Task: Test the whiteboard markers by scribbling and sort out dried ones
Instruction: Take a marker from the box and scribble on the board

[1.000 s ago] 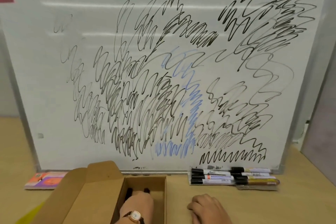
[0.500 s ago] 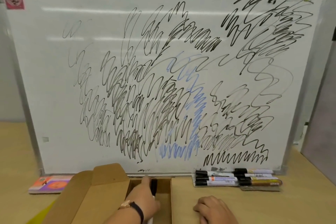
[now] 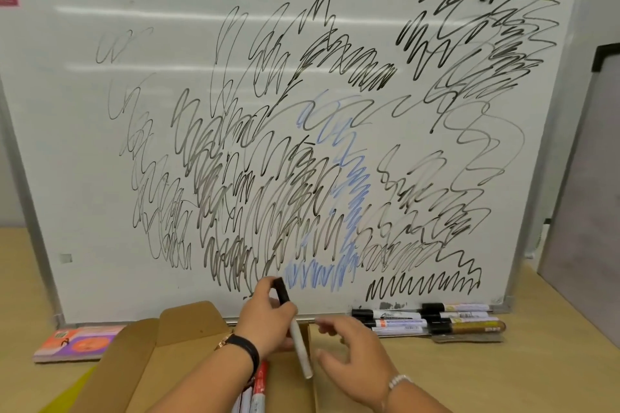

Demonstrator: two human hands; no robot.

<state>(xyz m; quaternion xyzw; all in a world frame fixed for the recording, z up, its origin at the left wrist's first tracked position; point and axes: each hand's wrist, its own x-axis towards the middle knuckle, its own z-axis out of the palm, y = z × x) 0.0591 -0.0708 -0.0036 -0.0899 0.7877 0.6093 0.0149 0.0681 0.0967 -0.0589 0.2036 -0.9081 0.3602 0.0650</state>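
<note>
A whiteboard [image 3: 67, 178] covered in black and blue scribbles leans upright at the back of the wooden table. My left hand [image 3: 265, 318] grips a white marker with a black cap [image 3: 300, 345], cap end up, above an open cardboard box [image 3: 188, 325]. More markers [image 3: 256, 392] lie inside the box under my left forearm. My right hand [image 3: 352, 352] hovers just right of the held marker's lower end, fingers spread and blurred, holding nothing. A row of several capped markers [image 3: 429, 320] lies at the foot of the board on the right.
A pink and purple packet [image 3: 77, 342] lies flat at the board's lower left corner. A yellow sheet corner [image 3: 67, 396] shows at the bottom left. A grey panel [image 3: 587, 211] stands to the right of the board.
My left hand has come up out of the box with a marker in its grip. My right hand has lifted off the table and moved toward the marker.
</note>
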